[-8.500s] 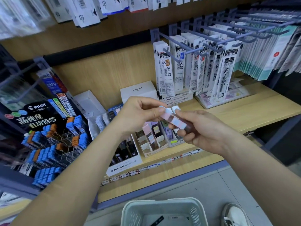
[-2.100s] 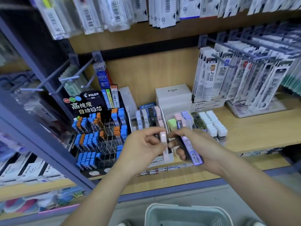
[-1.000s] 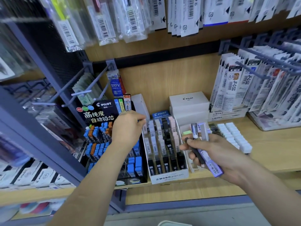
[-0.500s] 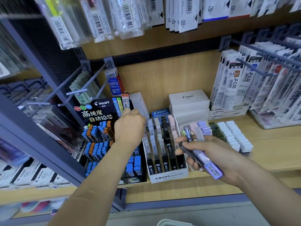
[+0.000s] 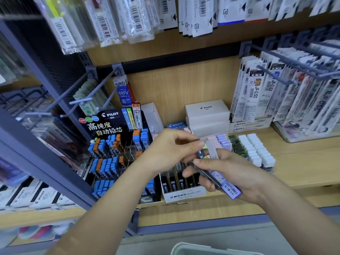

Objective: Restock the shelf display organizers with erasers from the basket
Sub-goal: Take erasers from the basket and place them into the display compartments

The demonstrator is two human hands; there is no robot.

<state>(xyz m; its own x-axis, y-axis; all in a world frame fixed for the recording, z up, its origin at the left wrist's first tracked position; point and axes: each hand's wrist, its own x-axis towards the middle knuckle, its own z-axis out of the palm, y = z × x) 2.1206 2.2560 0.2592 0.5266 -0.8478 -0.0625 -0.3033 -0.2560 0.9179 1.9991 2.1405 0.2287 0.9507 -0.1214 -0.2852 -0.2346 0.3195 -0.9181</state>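
I judge the job to be partway done. My right hand [image 5: 230,173] is curled round a small bundle of stick erasers [image 5: 225,185] that have not yet been shelved, with the lilac one's barcoded end poking out past the heel of my palm. My left hand [image 5: 171,150] has come in beside it. Thumb and forefinger seem to pinch the upper end of one stick in the bundle, and the other fingers are loosely curled, as if drawing that stick out for a slot.

The MONO organizer [image 5: 184,195] sits directly beneath both hands. Its front slots hold dark sticks standing in rows, but my hands hide the rear slots, so I cannot tell how many gaps remain. Just beyond my right fingertips a tray of pastel erasers [image 5: 220,141], pink and lilac, looks packed. Further out to the right of that hand, rows of white erasers [image 5: 255,151] beside a dark green row also look full. To the left of my left hand, the Pilot lead display [image 5: 117,153] is partly filled with blue and orange cases.

The basket [image 5: 202,249] is below my forearms. Only its rim shows, so I cannot tell what it holds.
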